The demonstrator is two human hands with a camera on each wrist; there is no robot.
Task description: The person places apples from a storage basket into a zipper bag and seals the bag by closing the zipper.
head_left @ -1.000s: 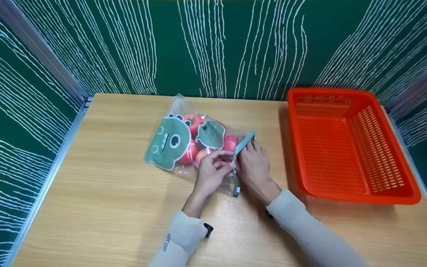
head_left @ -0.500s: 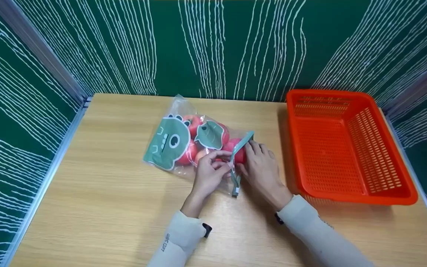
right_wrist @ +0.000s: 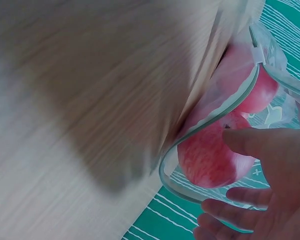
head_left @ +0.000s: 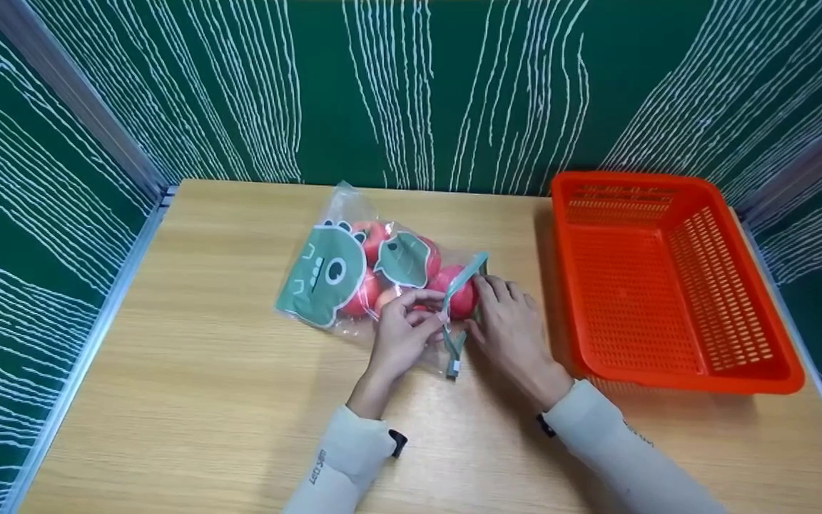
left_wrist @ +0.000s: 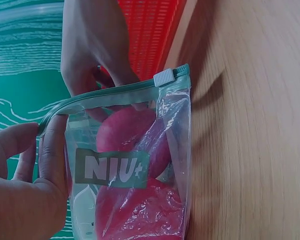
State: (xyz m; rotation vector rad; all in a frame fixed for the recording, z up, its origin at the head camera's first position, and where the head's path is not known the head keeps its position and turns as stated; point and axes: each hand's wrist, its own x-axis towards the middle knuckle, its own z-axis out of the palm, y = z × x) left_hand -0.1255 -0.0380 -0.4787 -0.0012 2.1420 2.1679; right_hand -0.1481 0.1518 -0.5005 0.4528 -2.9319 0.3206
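Observation:
A clear zip bag [head_left: 311, 282] with green cartoon print lies on the table, several red apples inside. My left hand [head_left: 404, 332] pinches the green zip rim [left_wrist: 115, 91] at the bag's mouth. The white slider [left_wrist: 163, 77] sits near one end of that rim, and the mouth gapes. Just inside it is one apple [right_wrist: 207, 157]. Beside this apple is my right hand [head_left: 514, 332]; in the right wrist view its thumb overlaps the apple and its fingers are spread, lying nearly straight along the rim. Whether the thumb presses the apple cannot be told.
An orange-red plastic basket [head_left: 572, 293] with perforated walls stands right of the bag, close to my right hand. Wooden tabletop [head_left: 218, 400] extends left and in front. Green panels [head_left: 454, 93] with white wavy lines enclose the back and sides.
My right hand has drawn back rightward from inside the bag's mouth. The nearest apple has come right, up to the rim. My left hand keeps its pinch in about the same place.

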